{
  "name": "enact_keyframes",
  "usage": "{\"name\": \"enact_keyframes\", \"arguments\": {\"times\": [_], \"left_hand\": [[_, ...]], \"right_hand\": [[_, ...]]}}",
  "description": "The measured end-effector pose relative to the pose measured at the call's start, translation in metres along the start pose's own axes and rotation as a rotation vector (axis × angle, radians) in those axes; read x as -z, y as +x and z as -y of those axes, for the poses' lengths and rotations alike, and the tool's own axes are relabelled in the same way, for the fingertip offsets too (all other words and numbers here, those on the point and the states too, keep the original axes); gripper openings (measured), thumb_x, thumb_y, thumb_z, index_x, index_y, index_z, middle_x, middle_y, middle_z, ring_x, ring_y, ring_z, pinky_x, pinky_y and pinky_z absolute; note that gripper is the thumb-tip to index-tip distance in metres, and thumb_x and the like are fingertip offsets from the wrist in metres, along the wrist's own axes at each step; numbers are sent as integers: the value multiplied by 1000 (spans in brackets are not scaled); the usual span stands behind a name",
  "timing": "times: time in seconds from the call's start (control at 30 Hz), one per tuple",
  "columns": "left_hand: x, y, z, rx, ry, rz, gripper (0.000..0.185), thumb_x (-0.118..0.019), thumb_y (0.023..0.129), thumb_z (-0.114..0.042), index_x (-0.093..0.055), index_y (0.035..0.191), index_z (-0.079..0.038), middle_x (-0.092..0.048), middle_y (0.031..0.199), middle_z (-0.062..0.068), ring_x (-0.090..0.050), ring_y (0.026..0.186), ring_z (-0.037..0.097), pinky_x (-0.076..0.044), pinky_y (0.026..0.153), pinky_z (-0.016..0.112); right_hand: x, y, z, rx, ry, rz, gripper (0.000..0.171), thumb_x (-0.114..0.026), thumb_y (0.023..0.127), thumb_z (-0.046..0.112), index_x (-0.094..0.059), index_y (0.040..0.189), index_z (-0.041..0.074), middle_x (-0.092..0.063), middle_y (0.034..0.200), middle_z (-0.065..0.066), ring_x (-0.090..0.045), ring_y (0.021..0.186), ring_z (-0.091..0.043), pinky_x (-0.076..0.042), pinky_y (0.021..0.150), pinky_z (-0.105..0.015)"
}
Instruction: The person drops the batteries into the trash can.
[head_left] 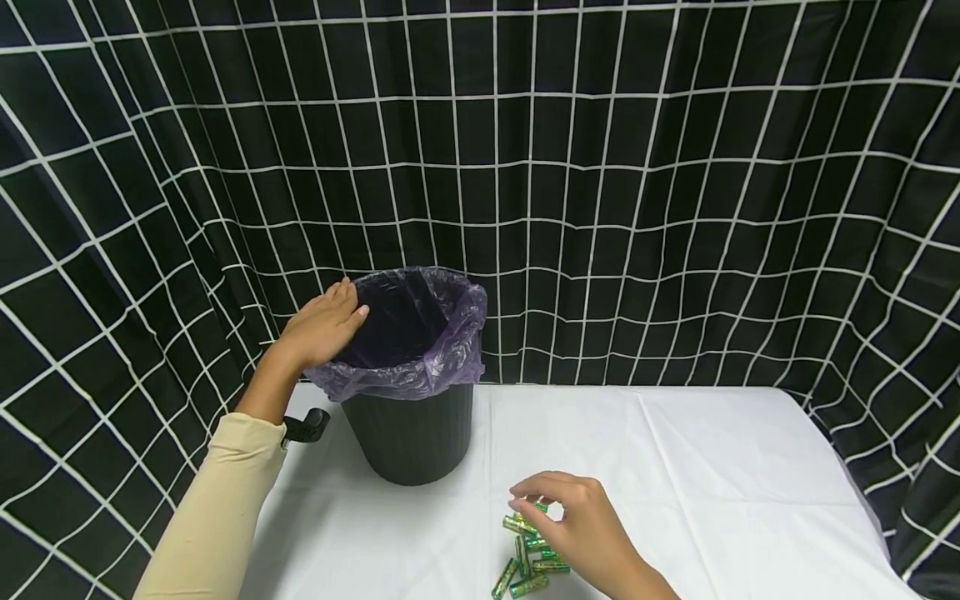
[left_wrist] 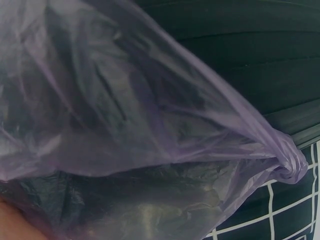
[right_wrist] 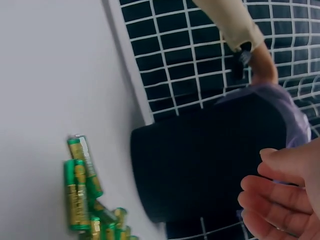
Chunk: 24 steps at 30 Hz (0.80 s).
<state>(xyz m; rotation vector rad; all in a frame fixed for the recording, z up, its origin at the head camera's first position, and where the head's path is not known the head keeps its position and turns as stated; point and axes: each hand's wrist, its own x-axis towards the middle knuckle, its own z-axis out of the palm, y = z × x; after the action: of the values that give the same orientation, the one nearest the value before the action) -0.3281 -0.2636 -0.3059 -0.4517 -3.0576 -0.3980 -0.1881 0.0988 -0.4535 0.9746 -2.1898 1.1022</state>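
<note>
A dark ribbed trash bin stands on the table, lined with a thin purple plastic bag folded over its rim. My left hand rests on the bin's left rim with its fingers extended; part of it shows at the lower left corner of the left wrist view beside the bag. Near the front, several green and gold batteries lie in a loose pile. Just above them is my right hand, fingers bent and apart from the thumb. Nothing shows between the fingers in the right wrist view.
A white cloth covers the table. Black curtains with a white grid hang behind and at both sides, close to the bin. A black wrist strap device sits on the left forearm.
</note>
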Motion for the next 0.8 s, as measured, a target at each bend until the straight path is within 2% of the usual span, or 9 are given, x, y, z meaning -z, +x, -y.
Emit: {"name": "enact_keyframes", "arguments": {"times": [0.2,0.37,0.6,0.8], "left_hand": [[-1,-1,1,0,-1,0,67,-20,112,-36,-7,156,12,-1,166,28,0,155,41,-2,124,53],[0,-1,1,-3,2,-1,67,-20,112,-36,-7,156,13,-1,166,28,0,154,42,-3,124,54],[-1,0,2,0,8,3,67,-20,112,-37,-7,157,12,-1,166,27,0,155,41,-3,125,53],[0,0,1,9,17,11,67,-19,112,-38,-7,157,11,-1,167,26,0,155,40,-2,125,52]], "right_hand": [[-3,-14,-8,-4,45,16,16,-82,81,0,-77,93,10,-77,89,2,-69,74,-5,-55,64,-16],[-4,-22,-16,4,77,25,16,-82,79,-2,-76,92,5,-77,88,-1,-69,73,-5,-57,60,-22],[-4,-26,-32,-36,68,38,18,-84,78,1,-77,93,9,-76,85,4,-68,72,-3,-56,56,-23],[0,-28,-46,-70,62,53,18,-84,79,-1,-78,93,8,-77,87,1,-68,73,-3,-57,58,-23]]}}
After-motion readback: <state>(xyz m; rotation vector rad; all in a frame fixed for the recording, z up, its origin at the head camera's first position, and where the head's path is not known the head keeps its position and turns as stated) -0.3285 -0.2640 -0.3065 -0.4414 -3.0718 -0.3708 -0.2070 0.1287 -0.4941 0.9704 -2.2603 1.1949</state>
